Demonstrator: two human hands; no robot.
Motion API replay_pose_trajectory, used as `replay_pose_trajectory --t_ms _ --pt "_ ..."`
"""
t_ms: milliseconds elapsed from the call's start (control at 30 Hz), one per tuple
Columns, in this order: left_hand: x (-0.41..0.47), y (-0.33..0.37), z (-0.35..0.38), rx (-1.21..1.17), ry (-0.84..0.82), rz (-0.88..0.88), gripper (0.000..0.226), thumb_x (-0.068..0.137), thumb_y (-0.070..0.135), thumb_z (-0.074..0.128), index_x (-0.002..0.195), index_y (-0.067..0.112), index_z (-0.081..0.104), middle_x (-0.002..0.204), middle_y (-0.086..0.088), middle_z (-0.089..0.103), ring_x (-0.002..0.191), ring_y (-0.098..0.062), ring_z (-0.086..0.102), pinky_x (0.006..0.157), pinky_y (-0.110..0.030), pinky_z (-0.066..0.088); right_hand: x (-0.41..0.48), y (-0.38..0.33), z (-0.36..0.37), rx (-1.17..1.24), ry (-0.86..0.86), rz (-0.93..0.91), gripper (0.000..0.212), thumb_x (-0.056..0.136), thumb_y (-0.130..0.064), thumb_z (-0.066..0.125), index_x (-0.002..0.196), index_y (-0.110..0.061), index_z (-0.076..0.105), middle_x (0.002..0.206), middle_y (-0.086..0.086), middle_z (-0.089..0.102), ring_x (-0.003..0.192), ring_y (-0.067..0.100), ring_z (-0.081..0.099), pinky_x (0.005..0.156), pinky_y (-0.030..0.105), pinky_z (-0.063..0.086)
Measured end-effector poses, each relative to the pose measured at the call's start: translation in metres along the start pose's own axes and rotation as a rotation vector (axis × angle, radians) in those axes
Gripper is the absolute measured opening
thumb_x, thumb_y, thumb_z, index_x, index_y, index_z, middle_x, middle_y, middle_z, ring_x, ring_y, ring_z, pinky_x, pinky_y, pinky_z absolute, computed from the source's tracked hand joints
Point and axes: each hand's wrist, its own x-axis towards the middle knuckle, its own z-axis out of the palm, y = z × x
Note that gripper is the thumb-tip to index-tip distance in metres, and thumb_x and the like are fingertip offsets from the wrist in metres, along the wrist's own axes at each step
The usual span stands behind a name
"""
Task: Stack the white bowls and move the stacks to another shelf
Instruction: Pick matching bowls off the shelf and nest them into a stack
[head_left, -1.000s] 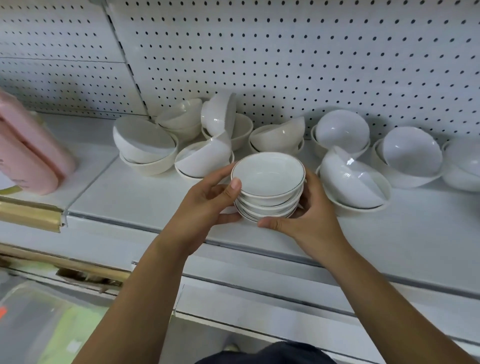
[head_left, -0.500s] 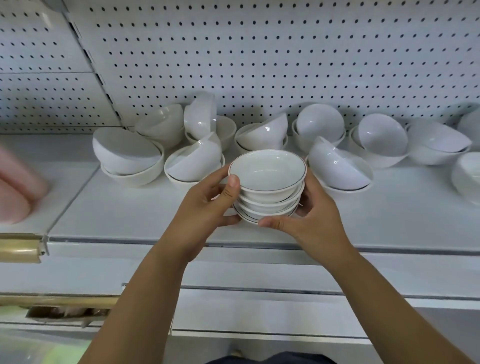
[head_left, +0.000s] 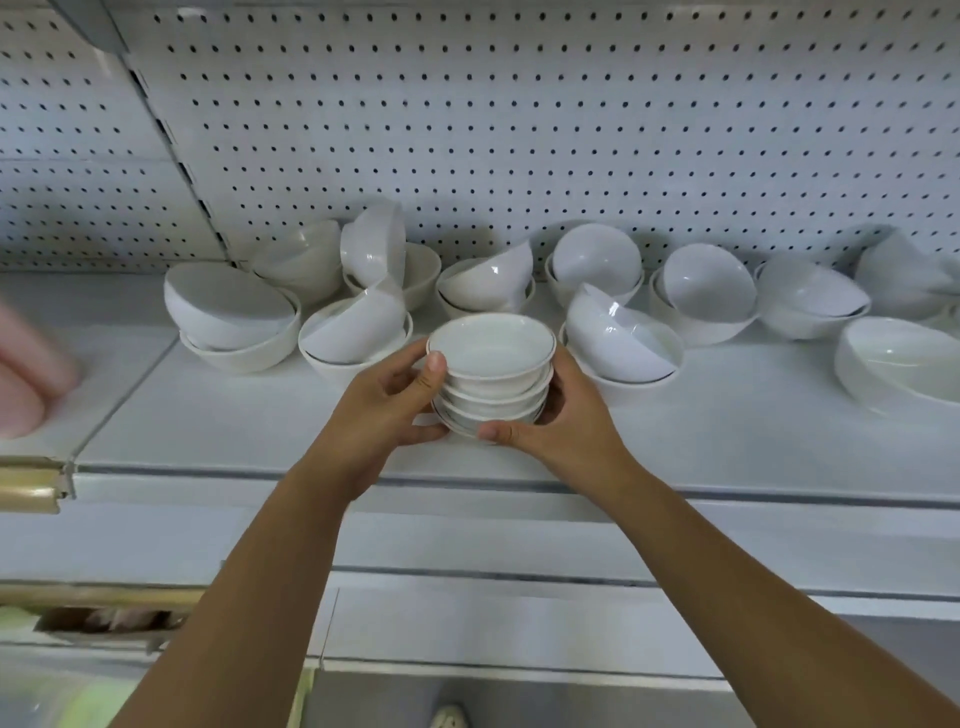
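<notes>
Clamped between both hands: a stack of small white bowls (head_left: 491, 384), upright, with a thin dark line round the top rim. Looks like four bowls; no sure count, with the lowest half covered by fingers.

Left of the stack, the left hand (head_left: 387, 410), thumb pressed against the top bowl's rim, fingers curled round the side and mostly out of sight. Right of the stack, the right hand (head_left: 566, 415), thumb tip under the lowest rim at the front, fingers wrapped behind.

Resting on the white shelf (head_left: 727, 441) or held just above it: cannot tell, base hidden behind the hands.

Behind the stack and to both sides, loose white bowls in untidy pairs, one tipped inside another, backed by a white pegboard (head_left: 519, 130). Just left of the stack, a tilted bowl in a bowl (head_left: 353, 332); just right of it, another such pair (head_left: 618, 338). Further left, a bowl lying face-down on a second one (head_left: 234, 317).

Far right of the stack, a larger bowl (head_left: 904, 364), cut off by the frame edge and smeared. Far left of the stack, a pink blur (head_left: 26, 384) at the frame edge, too smeared to name. Well below the stack, at the bottom edge, the tip of a light shoe (head_left: 449, 719), mostly cut off.
</notes>
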Motion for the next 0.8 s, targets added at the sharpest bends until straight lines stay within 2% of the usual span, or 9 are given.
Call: replay_pose_trajectory --t_ms 67,200,300,533,633,800 --pt "0.001 -0.002 0.000 0.011 0.001 -0.004 0.050 0.093 0.050 0.058 0.138 0.027 0.064 0.127 -0.001 0.074 0.116 -0.023 0.073 0.092 -0.039 0.062 0.002 0.004 -0.002 -0.033 -0.027 0.000 0.102 0.063 -0.033 0.098 0.148 -0.022 0.043 0.144 -0.009 0.060 0.134 0.010 0.056 0.114 0.046 0.046" --pt "0.004 -0.004 -0.003 0.031 -0.019 0.002 0.047 0.096 0.047 0.057 0.140 0.031 0.061 0.131 0.000 0.073 0.117 -0.023 0.072 0.095 -0.039 0.061 0.004 0.011 -0.006 -0.066 -0.103 -0.007 0.117 0.063 -0.026 0.099 0.157 -0.020 0.029 0.152 -0.007 0.050 0.142 0.009 0.047 0.119 0.043 0.041" --pt "0.007 -0.004 -0.005 0.047 -0.032 0.003 0.053 0.096 0.046 0.055 0.147 0.030 0.055 0.133 0.002 0.072 0.119 -0.022 0.072 0.096 -0.039 0.061 0.004 0.014 -0.005 -0.054 -0.104 -0.005 0.123 0.065 -0.024 0.098 0.161 -0.024 0.021 0.155 -0.009 0.047 0.144 0.010 0.044 0.118 0.045 0.041" --pt "0.009 -0.004 -0.010 0.047 -0.108 0.017 0.052 0.095 0.041 0.057 0.146 0.038 0.052 0.128 0.010 0.074 0.121 -0.016 0.070 0.091 -0.031 0.061 0.000 0.012 -0.003 -0.053 -0.105 0.009 0.134 0.066 -0.027 0.096 0.164 -0.037 0.005 0.162 -0.014 0.036 0.149 0.005 0.036 0.120 0.044 0.039" --pt "0.010 -0.005 -0.015 0.048 -0.121 0.017 0.052 0.095 0.039 0.059 0.147 0.036 0.052 0.129 0.008 0.074 0.122 -0.019 0.070 0.096 -0.036 0.060 -0.002 0.010 -0.002 -0.060 -0.106 -0.004 0.134 0.066 -0.027 0.094 0.164 -0.035 0.004 0.163 -0.015 0.035 0.149 0.004 0.036 0.120 0.041 0.040" --pt "0.016 -0.009 -0.023 0.058 -0.148 0.020 0.061 0.091 0.041 0.064 0.150 0.033 0.051 0.131 0.002 0.073 0.122 -0.024 0.069 0.101 -0.045 0.058 -0.001 0.011 -0.001 -0.067 -0.110 -0.032 0.130 0.069 -0.028 0.093 0.161 -0.042 0.003 0.164 -0.014 0.033 0.150 0.004 0.034 0.121 0.041 0.039"
